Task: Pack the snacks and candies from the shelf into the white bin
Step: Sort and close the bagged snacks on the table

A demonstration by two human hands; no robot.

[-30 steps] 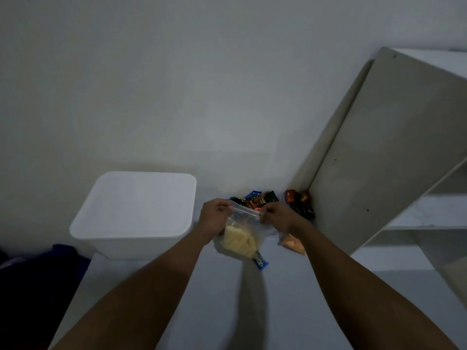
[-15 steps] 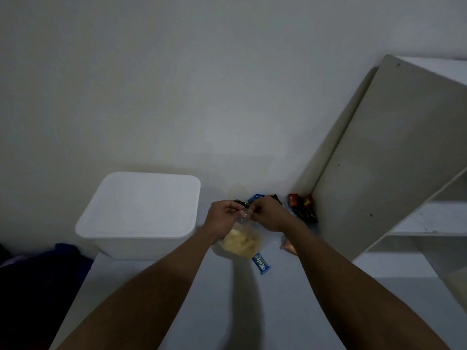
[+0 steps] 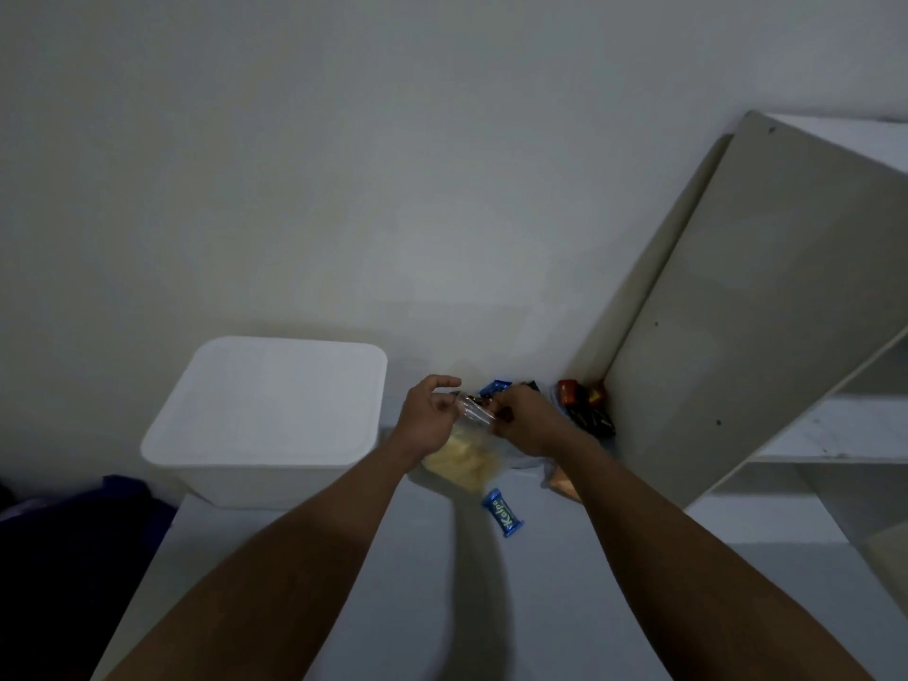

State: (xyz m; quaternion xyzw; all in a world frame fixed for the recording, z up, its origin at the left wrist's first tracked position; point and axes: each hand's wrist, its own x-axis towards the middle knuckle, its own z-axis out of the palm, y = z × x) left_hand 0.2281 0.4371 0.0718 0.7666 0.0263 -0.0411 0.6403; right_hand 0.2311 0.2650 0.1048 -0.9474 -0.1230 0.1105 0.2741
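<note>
A clear zip bag of yellow chips (image 3: 462, 462) hangs just above the white shelf surface (image 3: 393, 582). My left hand (image 3: 426, 421) and my right hand (image 3: 523, 419) both pinch its top edge, close together. The white bin (image 3: 265, 420) stands to the left with its lid on. A small blue candy bar (image 3: 503, 512) lies in front of the bag. More wrapped candies, blue, black and red (image 3: 580, 403), are piled in the back corner behind my right hand. An orange packet (image 3: 560, 484) peeks out under my right forearm.
A white shelving unit (image 3: 766, 307) leans in from the right, with open compartments lower right. A dark blue object (image 3: 123, 503) lies off the surface's left edge, below the bin. A plain wall stands behind everything.
My two hands have come closer together along the top of the chip bag, and the bag has bunched up and shifted slightly left.
</note>
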